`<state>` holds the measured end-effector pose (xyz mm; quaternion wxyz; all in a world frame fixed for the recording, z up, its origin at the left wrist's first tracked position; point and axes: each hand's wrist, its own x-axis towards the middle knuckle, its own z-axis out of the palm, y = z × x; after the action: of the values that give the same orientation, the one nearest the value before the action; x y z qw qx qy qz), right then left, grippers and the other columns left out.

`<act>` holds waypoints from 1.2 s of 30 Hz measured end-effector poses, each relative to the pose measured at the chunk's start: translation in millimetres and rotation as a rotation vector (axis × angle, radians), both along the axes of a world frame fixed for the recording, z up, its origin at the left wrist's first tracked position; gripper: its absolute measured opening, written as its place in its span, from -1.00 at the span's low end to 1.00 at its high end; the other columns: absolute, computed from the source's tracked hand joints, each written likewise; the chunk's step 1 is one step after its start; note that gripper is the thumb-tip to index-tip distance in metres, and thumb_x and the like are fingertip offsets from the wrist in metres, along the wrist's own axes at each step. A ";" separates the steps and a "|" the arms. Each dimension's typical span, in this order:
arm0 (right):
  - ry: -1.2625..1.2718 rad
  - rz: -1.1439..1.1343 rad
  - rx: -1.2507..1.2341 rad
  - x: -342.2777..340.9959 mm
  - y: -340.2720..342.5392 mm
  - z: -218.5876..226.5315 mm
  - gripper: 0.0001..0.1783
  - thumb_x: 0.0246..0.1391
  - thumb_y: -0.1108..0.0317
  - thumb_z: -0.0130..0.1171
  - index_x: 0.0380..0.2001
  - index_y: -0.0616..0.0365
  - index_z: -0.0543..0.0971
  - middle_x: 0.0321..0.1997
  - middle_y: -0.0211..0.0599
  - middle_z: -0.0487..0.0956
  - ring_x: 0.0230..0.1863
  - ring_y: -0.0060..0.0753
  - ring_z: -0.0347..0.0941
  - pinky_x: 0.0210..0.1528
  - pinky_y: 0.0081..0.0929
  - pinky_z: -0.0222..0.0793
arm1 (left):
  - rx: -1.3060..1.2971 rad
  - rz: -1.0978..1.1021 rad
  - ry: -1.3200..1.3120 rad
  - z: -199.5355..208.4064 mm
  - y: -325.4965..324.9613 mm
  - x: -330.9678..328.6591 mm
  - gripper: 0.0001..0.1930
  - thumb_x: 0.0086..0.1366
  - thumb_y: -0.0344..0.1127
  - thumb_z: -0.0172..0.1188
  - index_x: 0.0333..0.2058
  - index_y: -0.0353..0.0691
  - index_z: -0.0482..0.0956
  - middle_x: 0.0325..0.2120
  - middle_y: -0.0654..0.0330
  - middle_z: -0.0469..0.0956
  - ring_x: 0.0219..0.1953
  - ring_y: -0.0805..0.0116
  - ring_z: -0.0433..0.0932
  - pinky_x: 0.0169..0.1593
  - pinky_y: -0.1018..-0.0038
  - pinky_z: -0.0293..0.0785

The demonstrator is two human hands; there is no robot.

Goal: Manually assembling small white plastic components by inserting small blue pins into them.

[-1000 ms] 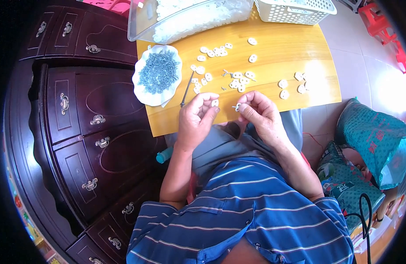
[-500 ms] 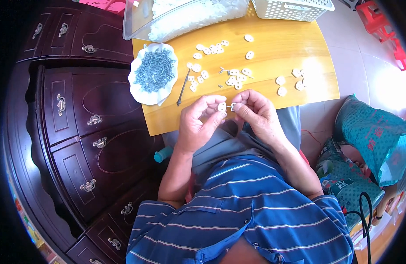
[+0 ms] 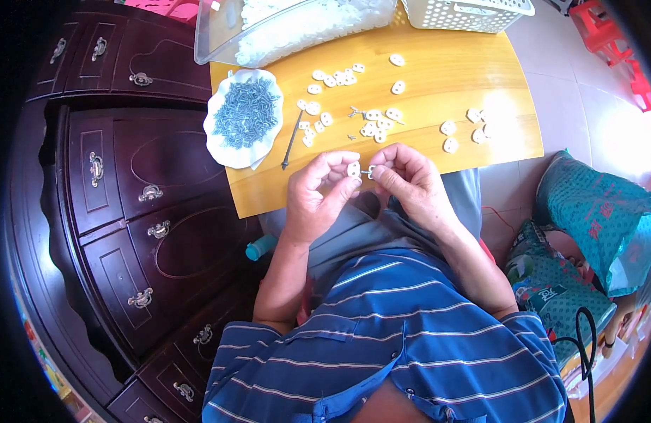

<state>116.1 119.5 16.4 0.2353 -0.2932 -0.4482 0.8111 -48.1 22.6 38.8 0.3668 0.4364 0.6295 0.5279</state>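
Between the thumb and fingers of my left hand (image 3: 320, 189) is a small white oval piece with two holes (image 3: 354, 169). My right hand (image 3: 409, 176) pinches a second small white piece (image 3: 371, 172), mostly covered by the fingertips. A thin metal screw (image 3: 363, 172) bridges the short gap between the two pieces. Both hands are held just off the table's near edge, above my lap. Beyond them lies a pile of similar white pieces (image 3: 371, 129) with a few loose screws (image 3: 355, 111) beside it. A dark, slim screwdriver-like rod (image 3: 292, 141) rests to the left.
A scalloped white dish (image 3: 214, 144) of screws stands at the wooden table's (image 3: 473, 77) left. Behind are a clear bin (image 3: 220, 42) of white parts and a perforated basket (image 3: 473, 17). Dark drawers (image 3: 156, 162) flank the left; teal bags (image 3: 586, 211) lie right.
Both hands keep nearly the same pose and grip. The whole view has shifted very slightly, and the screw between the two pieces shows a little darker.
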 end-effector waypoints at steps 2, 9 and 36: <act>0.000 0.001 -0.021 -0.2 0.0 0.6 -0.88 0.35 0.41 0.14 -0.12 0.20 0.54 -0.30 -0.48 0.57 -0.39 -0.71 0.48 -0.39 -0.70 0.45 | -0.001 -0.012 0.018 -0.6 0.0 -1.1 -0.74 0.27 -0.59 0.27 -0.06 -0.35 0.57 -0.36 0.26 0.64 -0.35 0.57 0.63 -0.23 0.61 0.59; -0.005 0.002 -0.023 0.2 0.2 0.6 -0.88 0.35 0.42 0.13 -0.13 0.21 0.54 -0.30 -0.47 0.57 -0.39 -0.70 0.48 -0.39 -0.69 0.46 | -0.016 -0.037 0.044 -0.8 -0.1 -2.0 -0.74 0.27 -0.58 0.28 -0.06 -0.35 0.57 -0.36 0.26 0.64 -0.34 0.57 0.62 -0.23 0.61 0.58; 0.031 0.041 -0.098 2.1 3.2 3.4 -0.86 0.31 0.41 0.19 -0.14 0.24 0.56 -0.34 -0.44 0.59 -0.38 -0.67 0.49 -0.39 -0.64 0.49 | 0.012 -0.108 0.111 4.9 4.5 -5.4 -0.77 0.21 -0.58 0.33 -0.13 -0.34 0.67 -0.35 0.22 0.64 -0.32 0.51 0.62 -0.20 0.58 0.54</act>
<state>118.1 122.7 19.8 0.2108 -0.2826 -0.4104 0.8410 -53.5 27.1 43.7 0.3565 0.5006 0.6213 0.4861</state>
